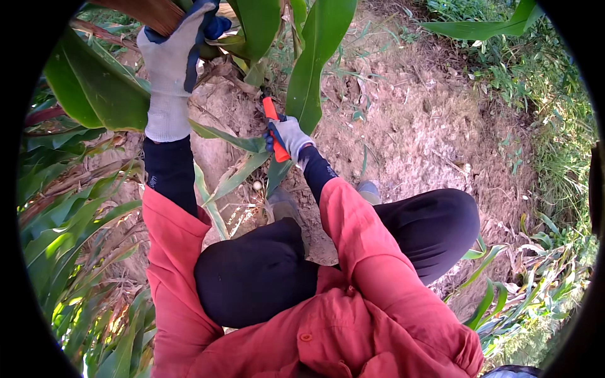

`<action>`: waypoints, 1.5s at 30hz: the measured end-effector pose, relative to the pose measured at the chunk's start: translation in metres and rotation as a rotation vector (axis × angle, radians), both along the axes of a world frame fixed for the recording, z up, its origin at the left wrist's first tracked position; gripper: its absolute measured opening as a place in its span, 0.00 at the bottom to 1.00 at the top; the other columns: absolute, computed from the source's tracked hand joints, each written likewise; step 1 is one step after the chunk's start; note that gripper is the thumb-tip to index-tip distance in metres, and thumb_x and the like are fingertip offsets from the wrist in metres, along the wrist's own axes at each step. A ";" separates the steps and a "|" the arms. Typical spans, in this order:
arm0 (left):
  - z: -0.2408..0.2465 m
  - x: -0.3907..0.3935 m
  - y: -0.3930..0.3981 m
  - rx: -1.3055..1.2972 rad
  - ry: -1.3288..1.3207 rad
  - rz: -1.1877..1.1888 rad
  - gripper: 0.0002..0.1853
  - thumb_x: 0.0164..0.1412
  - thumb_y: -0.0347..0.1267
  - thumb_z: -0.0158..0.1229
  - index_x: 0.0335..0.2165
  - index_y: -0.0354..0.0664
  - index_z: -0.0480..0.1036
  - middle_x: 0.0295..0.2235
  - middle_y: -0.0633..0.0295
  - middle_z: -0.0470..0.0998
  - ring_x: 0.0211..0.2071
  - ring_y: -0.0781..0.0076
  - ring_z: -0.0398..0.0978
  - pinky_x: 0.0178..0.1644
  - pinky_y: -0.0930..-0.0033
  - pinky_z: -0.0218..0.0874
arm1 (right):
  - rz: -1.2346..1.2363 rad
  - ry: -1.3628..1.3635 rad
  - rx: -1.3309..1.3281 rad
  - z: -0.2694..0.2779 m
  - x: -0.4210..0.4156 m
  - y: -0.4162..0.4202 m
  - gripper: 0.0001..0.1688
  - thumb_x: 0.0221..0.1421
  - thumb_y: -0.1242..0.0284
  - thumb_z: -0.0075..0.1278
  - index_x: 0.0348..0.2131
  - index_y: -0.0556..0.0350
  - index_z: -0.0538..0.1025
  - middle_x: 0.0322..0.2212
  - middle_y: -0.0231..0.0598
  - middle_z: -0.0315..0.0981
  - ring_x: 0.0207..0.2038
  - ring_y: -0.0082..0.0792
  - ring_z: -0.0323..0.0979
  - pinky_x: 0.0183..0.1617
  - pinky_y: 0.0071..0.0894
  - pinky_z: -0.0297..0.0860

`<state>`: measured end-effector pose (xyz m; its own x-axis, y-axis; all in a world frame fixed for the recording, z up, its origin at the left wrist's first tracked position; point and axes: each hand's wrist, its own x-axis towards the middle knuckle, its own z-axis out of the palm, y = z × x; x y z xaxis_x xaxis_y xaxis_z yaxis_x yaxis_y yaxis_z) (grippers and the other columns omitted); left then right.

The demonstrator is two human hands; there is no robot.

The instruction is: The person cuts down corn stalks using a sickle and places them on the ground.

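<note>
My left hand (177, 52), in a pale knit glove with dark blue coating, is closed around the stalks of a maize plant at the top left. A brown, dry leaf or husk (146, 14) passes by its thumb. My right hand (286, 134), gloved alike, grips the orange handle (270, 108) of a hand tool. The tool's dark end points up to the base of the plant, where leaves hide it, so its kind cannot be told. A broad green maize leaf (314, 61) hangs just above my right hand.
Bare reddish soil (416, 123) lies ahead and to the right. Lying maize stalks and leaves (80, 212) fill the left side. Weeds and grass (543, 80) line the right edge. My bent knees (255, 274) and shoes are below my hands, and more cut-looking leaves (534, 279) lie at the lower right.
</note>
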<state>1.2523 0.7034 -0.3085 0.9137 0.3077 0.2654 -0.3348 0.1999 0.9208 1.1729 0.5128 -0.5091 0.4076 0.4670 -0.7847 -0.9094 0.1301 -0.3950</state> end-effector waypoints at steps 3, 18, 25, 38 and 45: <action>0.007 -0.007 -0.020 0.047 0.105 0.208 0.13 0.52 0.23 0.54 0.38 0.24 0.69 0.30 0.51 0.72 0.25 0.68 0.69 0.37 0.60 0.66 | -0.101 0.106 0.012 0.004 -0.022 -0.014 0.06 0.55 0.71 0.45 0.32 0.53 0.66 0.17 0.39 0.66 0.13 0.29 0.62 0.13 0.32 0.61; 0.010 -0.014 -0.024 0.123 0.048 -0.019 0.16 0.57 0.30 0.51 0.42 0.30 0.69 0.24 0.62 0.67 0.24 0.74 0.64 0.39 0.58 0.63 | -0.144 -0.062 -0.132 0.050 -0.026 -0.027 0.11 0.56 0.70 0.43 0.40 0.50 0.67 0.16 0.36 0.66 0.12 0.26 0.62 0.13 0.28 0.63; 0.007 -0.014 -0.018 0.031 0.034 -0.071 0.14 0.56 0.27 0.52 0.41 0.31 0.70 0.25 0.61 0.70 0.22 0.75 0.63 0.37 0.62 0.64 | -0.164 0.173 0.282 0.029 -0.032 -0.029 0.11 0.56 0.69 0.45 0.38 0.52 0.64 0.17 0.36 0.65 0.12 0.28 0.61 0.15 0.31 0.62; 0.009 -0.024 -0.020 0.104 -0.021 -0.035 0.12 0.55 0.28 0.52 0.39 0.32 0.71 0.24 0.62 0.68 0.24 0.73 0.63 0.40 0.59 0.62 | 0.154 -0.135 -0.180 0.051 -0.020 -0.012 0.08 0.54 0.73 0.44 0.36 0.57 0.68 0.15 0.35 0.66 0.10 0.25 0.62 0.12 0.30 0.63; 0.012 -0.048 -0.027 0.112 0.038 -0.026 0.09 0.56 0.27 0.50 0.33 0.31 0.71 0.23 0.62 0.67 0.26 0.72 0.66 0.43 0.58 0.62 | 0.164 -0.341 -0.227 0.038 -0.031 -0.022 0.09 0.51 0.73 0.46 0.33 0.57 0.67 0.15 0.35 0.63 0.13 0.28 0.64 0.15 0.30 0.63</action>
<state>1.2039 0.6762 -0.2964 0.9312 0.2538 0.2617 -0.2951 0.1033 0.9499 1.1422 0.4907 -0.4709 0.5957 0.3782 -0.7086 -0.7238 -0.1299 -0.6777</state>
